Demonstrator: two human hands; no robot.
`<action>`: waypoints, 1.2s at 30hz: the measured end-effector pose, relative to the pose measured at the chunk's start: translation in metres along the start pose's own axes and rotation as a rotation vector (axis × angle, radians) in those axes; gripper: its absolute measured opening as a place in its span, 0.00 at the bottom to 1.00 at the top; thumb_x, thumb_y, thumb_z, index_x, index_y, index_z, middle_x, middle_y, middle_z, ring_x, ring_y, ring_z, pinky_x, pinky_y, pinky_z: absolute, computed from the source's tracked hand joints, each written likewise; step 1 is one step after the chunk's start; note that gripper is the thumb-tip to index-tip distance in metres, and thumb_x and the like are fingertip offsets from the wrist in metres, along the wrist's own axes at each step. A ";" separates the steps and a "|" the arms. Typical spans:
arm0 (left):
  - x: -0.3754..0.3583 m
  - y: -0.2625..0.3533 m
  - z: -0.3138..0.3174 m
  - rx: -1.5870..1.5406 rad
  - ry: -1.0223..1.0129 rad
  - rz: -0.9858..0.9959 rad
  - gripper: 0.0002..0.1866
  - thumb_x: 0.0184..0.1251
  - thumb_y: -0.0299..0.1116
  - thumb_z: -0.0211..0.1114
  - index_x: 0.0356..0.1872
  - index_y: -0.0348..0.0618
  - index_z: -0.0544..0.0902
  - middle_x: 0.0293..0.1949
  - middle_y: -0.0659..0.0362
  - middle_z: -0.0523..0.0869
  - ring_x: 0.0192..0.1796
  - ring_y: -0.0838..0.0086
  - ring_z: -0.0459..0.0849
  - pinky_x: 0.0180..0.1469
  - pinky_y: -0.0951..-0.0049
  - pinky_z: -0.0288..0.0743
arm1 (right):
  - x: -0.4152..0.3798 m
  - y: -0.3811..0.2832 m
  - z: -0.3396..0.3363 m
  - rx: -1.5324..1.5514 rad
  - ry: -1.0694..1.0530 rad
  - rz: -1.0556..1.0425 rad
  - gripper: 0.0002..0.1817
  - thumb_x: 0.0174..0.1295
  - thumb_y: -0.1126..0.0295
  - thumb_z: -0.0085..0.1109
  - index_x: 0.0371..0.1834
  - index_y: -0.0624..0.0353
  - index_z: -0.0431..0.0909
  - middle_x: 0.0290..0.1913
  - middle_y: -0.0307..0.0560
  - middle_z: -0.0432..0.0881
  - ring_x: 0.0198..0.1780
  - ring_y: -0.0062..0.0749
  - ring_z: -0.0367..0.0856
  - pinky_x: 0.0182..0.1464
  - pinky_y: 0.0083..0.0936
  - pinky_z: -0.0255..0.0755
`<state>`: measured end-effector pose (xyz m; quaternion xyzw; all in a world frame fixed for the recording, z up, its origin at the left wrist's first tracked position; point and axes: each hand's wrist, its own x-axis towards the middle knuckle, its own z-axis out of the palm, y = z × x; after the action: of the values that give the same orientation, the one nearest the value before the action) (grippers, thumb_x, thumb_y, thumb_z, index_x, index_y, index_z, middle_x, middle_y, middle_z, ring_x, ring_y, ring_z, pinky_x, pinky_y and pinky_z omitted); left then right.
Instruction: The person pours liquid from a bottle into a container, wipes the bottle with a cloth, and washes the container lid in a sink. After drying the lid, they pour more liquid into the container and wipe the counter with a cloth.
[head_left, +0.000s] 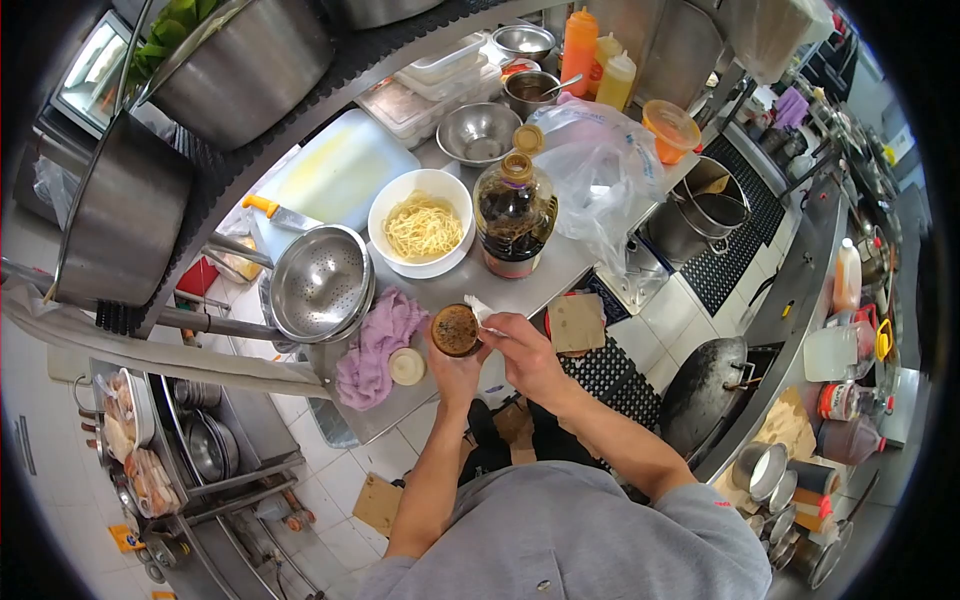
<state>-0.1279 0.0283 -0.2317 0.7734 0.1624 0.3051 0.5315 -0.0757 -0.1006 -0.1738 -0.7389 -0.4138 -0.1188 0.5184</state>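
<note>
My left hand (456, 372) is wrapped round a small open jar (456, 330) with dark brown, speckled contents, held over the counter's front edge. The fingers of my right hand (530, 362) pinch a small white thing (478, 307) at the jar's rim; whether it is a spoon or a piece of paper I cannot make out. A pale round lid (407, 366) lies just left of the jar, beside a crumpled purple cloth (380, 347). Behind the jar stand a white bowl of yellow noodles (424, 225) and a large bottle of dark liquid (515, 215).
Metal colanders (322, 280) sit at the left corner, near a knife (280, 212) and a cutting board (340, 170). Plastic bags (600, 150), a metal bowl (478, 134) and squeeze bottles (578, 52) stand farther back. A shelf with large pots (245, 75) overhangs the left.
</note>
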 end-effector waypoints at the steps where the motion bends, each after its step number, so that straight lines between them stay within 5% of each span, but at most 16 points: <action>1: 0.001 0.002 0.000 -0.002 0.006 0.012 0.41 0.40 0.24 0.80 0.57 0.37 0.65 0.46 0.55 0.80 0.48 0.68 0.81 0.51 0.69 0.75 | 0.000 -0.002 0.000 -0.014 -0.009 -0.005 0.25 0.36 0.90 0.56 0.43 0.69 0.80 0.49 0.54 0.78 0.50 0.48 0.78 0.49 0.35 0.77; 20: -0.005 -0.020 0.006 -0.031 0.087 0.068 0.32 0.51 0.33 0.73 0.56 0.37 0.67 0.45 0.54 0.79 0.45 0.66 0.80 0.50 0.70 0.74 | -0.008 -0.042 0.003 -0.144 -0.068 0.020 0.23 0.37 0.88 0.55 0.42 0.67 0.79 0.47 0.49 0.78 0.51 0.46 0.77 0.51 0.33 0.76; 25: -0.009 -0.016 0.011 -0.676 0.118 -0.342 0.33 0.50 0.30 0.77 0.55 0.38 0.66 0.46 0.57 0.78 0.46 0.73 0.79 0.50 0.72 0.74 | -0.016 -0.051 -0.002 -0.025 -0.121 0.090 0.20 0.42 0.88 0.54 0.42 0.65 0.81 0.47 0.49 0.78 0.51 0.47 0.77 0.52 0.33 0.75; 26: -0.008 -0.009 0.010 -0.676 0.116 -0.337 0.33 0.50 0.30 0.77 0.55 0.38 0.66 0.46 0.57 0.78 0.46 0.73 0.79 0.50 0.72 0.74 | -0.018 -0.052 -0.003 0.034 -0.139 0.111 0.19 0.44 0.88 0.55 0.42 0.65 0.81 0.47 0.50 0.78 0.51 0.47 0.77 0.52 0.31 0.75; 27: -0.008 -0.003 0.008 -0.330 0.088 -0.167 0.36 0.48 0.29 0.78 0.56 0.38 0.66 0.46 0.57 0.78 0.47 0.73 0.78 0.51 0.72 0.74 | -0.020 -0.052 -0.006 0.034 -0.136 0.108 0.19 0.44 0.88 0.55 0.42 0.65 0.81 0.47 0.50 0.78 0.51 0.47 0.77 0.52 0.31 0.75; 28: -0.008 0.004 0.006 0.015 0.063 0.004 0.38 0.47 0.28 0.78 0.58 0.39 0.65 0.47 0.57 0.77 0.48 0.73 0.78 0.51 0.72 0.74 | -0.023 -0.052 -0.011 0.171 -0.109 0.187 0.18 0.48 0.87 0.55 0.43 0.64 0.81 0.47 0.49 0.79 0.51 0.44 0.78 0.53 0.30 0.74; 32: -0.011 0.015 -0.008 0.034 0.067 0.087 0.43 0.46 0.29 0.80 0.63 0.39 0.63 0.50 0.57 0.76 0.50 0.71 0.77 0.52 0.72 0.74 | -0.029 -0.043 -0.040 0.667 -0.051 0.543 0.11 0.58 0.87 0.54 0.43 0.69 0.81 0.52 0.49 0.79 0.52 0.35 0.79 0.56 0.26 0.72; 33: -0.019 0.014 -0.020 0.093 0.095 0.019 0.42 0.50 0.28 0.77 0.65 0.39 0.62 0.53 0.56 0.75 0.51 0.71 0.78 0.53 0.71 0.74 | -0.031 -0.040 -0.047 0.665 -0.050 0.545 0.11 0.58 0.87 0.54 0.43 0.69 0.81 0.52 0.49 0.79 0.52 0.35 0.79 0.56 0.26 0.72; 35: -0.035 0.018 -0.041 0.144 0.107 -0.036 0.41 0.54 0.28 0.75 0.67 0.39 0.61 0.56 0.55 0.74 0.52 0.70 0.78 0.54 0.71 0.74 | -0.034 -0.034 -0.063 1.296 0.063 0.850 0.11 0.61 0.85 0.53 0.44 0.69 0.82 0.50 0.48 0.80 0.54 0.31 0.78 0.56 0.27 0.73; 36: -0.045 0.027 -0.055 -0.028 0.038 -0.224 0.37 0.58 0.28 0.72 0.67 0.39 0.63 0.56 0.54 0.75 0.54 0.70 0.77 0.56 0.69 0.72 | -0.040 -0.026 -0.064 1.428 0.079 0.792 0.11 0.63 0.82 0.55 0.48 0.70 0.80 0.50 0.51 0.81 0.54 0.32 0.79 0.56 0.27 0.74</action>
<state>-0.2001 0.0320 -0.2063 0.7369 0.2535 0.2607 0.5698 -0.1037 -0.1725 -0.1531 -0.3174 -0.0796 0.3394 0.8819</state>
